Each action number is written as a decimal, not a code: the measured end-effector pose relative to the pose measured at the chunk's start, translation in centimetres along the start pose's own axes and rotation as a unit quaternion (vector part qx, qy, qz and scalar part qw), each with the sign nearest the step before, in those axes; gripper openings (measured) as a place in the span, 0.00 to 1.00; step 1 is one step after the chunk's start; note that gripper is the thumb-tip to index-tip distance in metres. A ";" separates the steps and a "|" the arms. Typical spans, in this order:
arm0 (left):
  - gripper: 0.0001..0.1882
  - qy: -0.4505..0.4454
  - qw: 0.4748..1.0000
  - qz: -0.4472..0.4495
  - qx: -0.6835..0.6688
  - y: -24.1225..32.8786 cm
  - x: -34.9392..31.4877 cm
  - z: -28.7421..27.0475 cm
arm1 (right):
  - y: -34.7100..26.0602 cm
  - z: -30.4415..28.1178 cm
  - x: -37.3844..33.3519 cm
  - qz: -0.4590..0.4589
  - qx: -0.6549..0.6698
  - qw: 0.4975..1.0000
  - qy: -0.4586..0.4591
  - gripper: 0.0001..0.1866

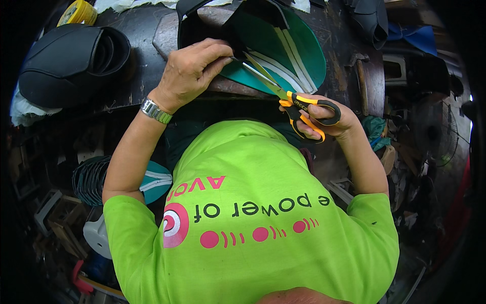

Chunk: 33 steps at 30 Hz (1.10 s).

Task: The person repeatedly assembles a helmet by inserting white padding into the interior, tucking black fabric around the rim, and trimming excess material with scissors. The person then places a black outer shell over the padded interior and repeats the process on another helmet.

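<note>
A curved piece with a black outer layer and green lining (310,55) lies at the front of the bench, with two white strips running across the green. My left hand (195,68) is closed, its thumb and fingers pinching the piece's black edge. In my right hand (331,117) are scissors (287,97) with orange and black handles; fingers and thumb pass through the loops. Their blades stand apart and point up and left, over the green lining, with the tips close to my left fingertips. Whether the blades touch the material I cannot tell.
On the dark bench (136,55) at left sits a nest of black curved pieces (63,66), near a yellow tub (78,13). A wooden-handled hammer (362,83) lies at right. Below the bench, a stack of green-and-white pieces (154,181) is partly behind my left arm.
</note>
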<state>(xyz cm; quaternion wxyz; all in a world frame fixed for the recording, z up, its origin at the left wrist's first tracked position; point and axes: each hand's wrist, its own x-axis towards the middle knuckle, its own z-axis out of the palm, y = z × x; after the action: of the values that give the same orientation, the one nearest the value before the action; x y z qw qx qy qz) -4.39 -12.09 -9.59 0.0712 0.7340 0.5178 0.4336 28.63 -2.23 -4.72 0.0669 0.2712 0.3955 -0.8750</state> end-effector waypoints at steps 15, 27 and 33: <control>0.09 -0.026 0.999 0.003 0.026 0.5 -0.5 -0.1 | -2.8 3.7 -1.0 0.015 -0.176 0.977 0.123 0.28; 0.09 -0.055 0.998 -0.014 -0.002 0.4 -0.5 -0.6 | -4.0 2.5 -1.1 0.045 -0.070 0.995 0.057 0.30; 0.10 -0.053 0.999 0.011 -0.002 0.0 -0.5 -0.8 | -3.3 0.5 -0.9 0.040 -0.061 0.997 0.030 0.31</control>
<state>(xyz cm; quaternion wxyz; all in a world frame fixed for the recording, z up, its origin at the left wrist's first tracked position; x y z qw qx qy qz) -4.98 -12.77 -9.37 0.0953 0.7614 0.5045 0.3957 28.06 -0.43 -1.76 0.1063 0.3086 0.4386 -0.8373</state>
